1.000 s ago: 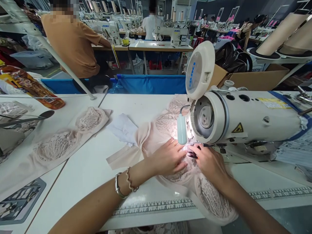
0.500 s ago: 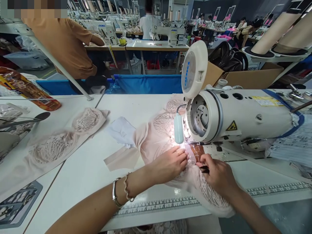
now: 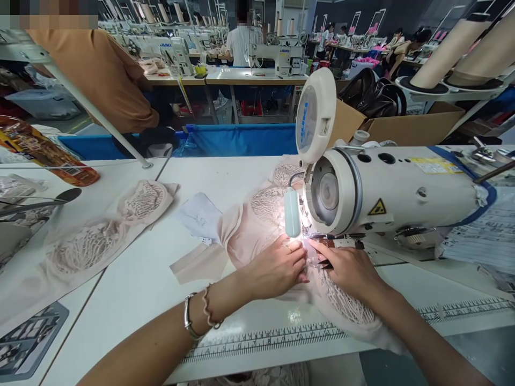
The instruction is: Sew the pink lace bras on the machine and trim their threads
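Note:
My left hand (image 3: 279, 269) lies on a pale pink lace garment piece (image 3: 251, 230), its fingers bent and pressed together on the cloth just left of the needle area. My right hand (image 3: 349, 271) is on the other side, index finger stretched toward the needle and touching the cloth. A small black pointed tool (image 3: 325, 264) sticks out from under its fingers; its kind is mostly hidden. Above both hands is the white sewing machine (image 3: 402, 187), its round end cover (image 3: 316, 115) swung open. A small lamp (image 3: 292, 213) lights the cloth. The needle itself is hidden.
Another lace piece (image 3: 86, 244) lies on the left of the table, near a tilted bottle (image 3: 48, 155). Paper scraps (image 3: 199, 214) and a beige cloth strip (image 3: 199, 264) lie nearer. A ruler strip (image 3: 261, 340) runs along the front edge. A co-worker (image 3: 96, 80) sits beyond.
My right hand has moved up and left toward the needle, its index finger now extended. The mechanism in the machine's open end has turned from distinct parts into a smooth blurred disc.

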Demonstrator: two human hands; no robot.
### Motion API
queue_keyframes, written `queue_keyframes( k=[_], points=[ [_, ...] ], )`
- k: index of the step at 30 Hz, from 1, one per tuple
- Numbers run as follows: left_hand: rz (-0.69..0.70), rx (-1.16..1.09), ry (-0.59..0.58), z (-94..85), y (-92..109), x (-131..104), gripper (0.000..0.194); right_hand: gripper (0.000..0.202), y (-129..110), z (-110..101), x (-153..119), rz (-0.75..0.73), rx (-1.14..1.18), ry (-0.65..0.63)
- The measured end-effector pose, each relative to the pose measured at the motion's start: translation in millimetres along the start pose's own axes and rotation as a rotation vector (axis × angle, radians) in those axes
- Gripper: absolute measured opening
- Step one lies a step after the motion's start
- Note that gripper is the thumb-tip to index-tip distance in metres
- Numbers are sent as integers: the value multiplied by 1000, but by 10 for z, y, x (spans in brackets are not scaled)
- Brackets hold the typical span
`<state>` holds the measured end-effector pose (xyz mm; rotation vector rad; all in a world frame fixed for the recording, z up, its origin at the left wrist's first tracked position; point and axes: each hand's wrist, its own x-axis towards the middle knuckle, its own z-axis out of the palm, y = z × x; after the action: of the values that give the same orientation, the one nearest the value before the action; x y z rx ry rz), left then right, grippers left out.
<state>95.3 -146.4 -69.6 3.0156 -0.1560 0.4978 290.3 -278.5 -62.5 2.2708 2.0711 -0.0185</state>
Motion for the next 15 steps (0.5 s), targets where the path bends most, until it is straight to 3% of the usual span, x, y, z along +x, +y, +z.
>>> queue_keyframes(
  k=[7, 15],
  points=[
    [-22, 49, -36, -41, -18, -17, 47, 67, 65, 30, -15, -81, 11, 151],
    [-82, 25, -75, -57, -18, -24, 52, 66, 140, 29, 19, -166, 131, 204]
  ],
)
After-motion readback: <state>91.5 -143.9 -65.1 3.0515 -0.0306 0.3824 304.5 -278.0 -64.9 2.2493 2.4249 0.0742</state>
